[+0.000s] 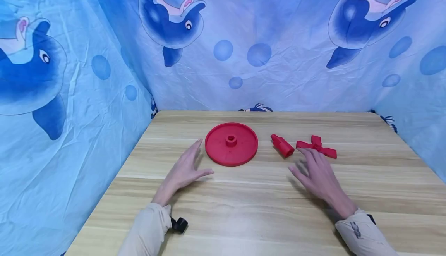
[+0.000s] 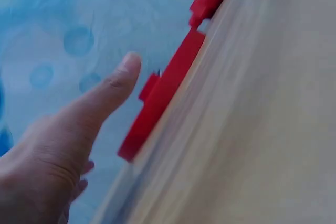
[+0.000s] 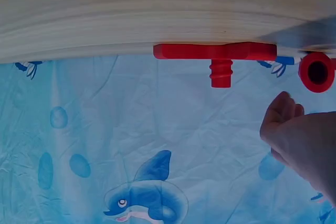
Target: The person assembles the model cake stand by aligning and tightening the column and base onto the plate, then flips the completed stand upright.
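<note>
Red disc (image 1: 231, 144), red cylinder (image 1: 282, 145) and red cross piece (image 1: 316, 146) lying in a row on wooden table (image 1: 244, 209). Left hand (image 1: 184, 169) flat, fingers straight, just beside disc, holding nothing. Right hand (image 1: 318, 174) spread, empty, fingertips near cross piece; contact not discernible.

Picture seen upside down: wooden table (image 3: 157, 3) shown across top. Red disc (image 3: 215, 51) seen edge-on against table, threaded hub pointed downward. Red cylinder (image 3: 316, 71) seen right of disc, open end faced to camera. Right hand (image 3: 304, 140) held below cylinder, fingers relaxed, nothing gripped. Blue dolphin-print cloth (image 3: 142, 198) spread behind disc.
</note>
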`<state>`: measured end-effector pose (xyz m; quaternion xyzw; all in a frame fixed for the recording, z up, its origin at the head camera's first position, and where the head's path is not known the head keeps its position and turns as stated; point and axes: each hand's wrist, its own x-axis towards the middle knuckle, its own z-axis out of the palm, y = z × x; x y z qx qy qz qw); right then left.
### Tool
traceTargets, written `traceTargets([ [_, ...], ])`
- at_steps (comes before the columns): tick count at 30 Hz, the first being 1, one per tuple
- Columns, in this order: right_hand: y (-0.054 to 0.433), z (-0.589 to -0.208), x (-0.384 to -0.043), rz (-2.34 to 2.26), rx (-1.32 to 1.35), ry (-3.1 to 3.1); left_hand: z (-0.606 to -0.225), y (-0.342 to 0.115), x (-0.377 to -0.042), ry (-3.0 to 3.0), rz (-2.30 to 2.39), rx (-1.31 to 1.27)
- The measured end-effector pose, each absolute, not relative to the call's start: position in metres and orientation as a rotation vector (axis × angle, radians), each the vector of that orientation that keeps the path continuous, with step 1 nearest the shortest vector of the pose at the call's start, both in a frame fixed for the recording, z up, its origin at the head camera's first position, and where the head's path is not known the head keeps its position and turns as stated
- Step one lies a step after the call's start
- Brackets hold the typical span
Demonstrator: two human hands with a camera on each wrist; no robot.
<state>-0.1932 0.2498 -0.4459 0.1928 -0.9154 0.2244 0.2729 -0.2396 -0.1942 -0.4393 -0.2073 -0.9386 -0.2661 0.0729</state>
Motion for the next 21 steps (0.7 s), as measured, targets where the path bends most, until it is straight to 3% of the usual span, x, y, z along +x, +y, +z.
traceTargets([
  [7,0.245,-0.446,-0.209,0.721,0.473,-2.494,-0.448,-0.199,-0.265,-2.785,-1.119,-0.518],
  [21,0.24,-0.444,-0.23,0.888,0.302,-2.652,-0.45,-0.199,-0.297,-2.909,-1.112,-0.465],
])
